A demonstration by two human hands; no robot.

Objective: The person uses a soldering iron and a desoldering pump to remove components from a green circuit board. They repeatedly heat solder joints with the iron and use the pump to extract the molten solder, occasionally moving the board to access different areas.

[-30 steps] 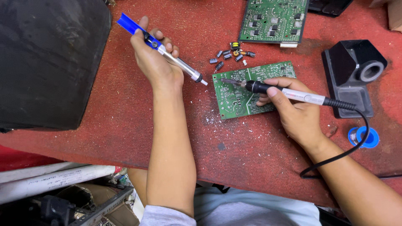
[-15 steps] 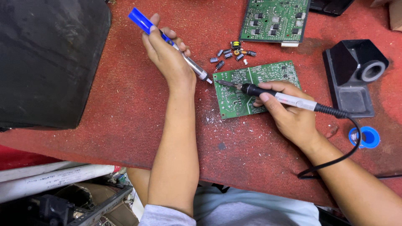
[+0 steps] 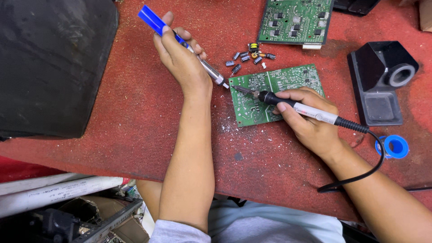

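**2 hands, 2 tools over a green board**

Head view: the left hand (image 3: 180,56) is closed around a desoldering pump (image 3: 184,42), thumb near its blue plunger end. The pump slants down to the right, and its metal nozzle sits just off the top-left corner of the board (image 3: 288,83), very close to it; whether it touches cannot be told.

The right hand (image 3: 310,121) is closed in a pen grip on a soldering iron (image 3: 294,105). The hand rests partly on the board, and the iron's tip lies on the board's left part. A black cord (image 3: 366,168) runs from the iron's rear, looping down and left across the red table (image 3: 112,148).

The board lies flat on the table, solder side up, between the 2 hands. Just above it lies a small cluster of loose parts (image 3: 249,56). A 2nd board (image 3: 294,20) lies at the top edge. A black iron stand (image 3: 380,83) sits to the right, with a blue spool (image 3: 392,146) below it. A black panel (image 3: 49,63) fills the left side.
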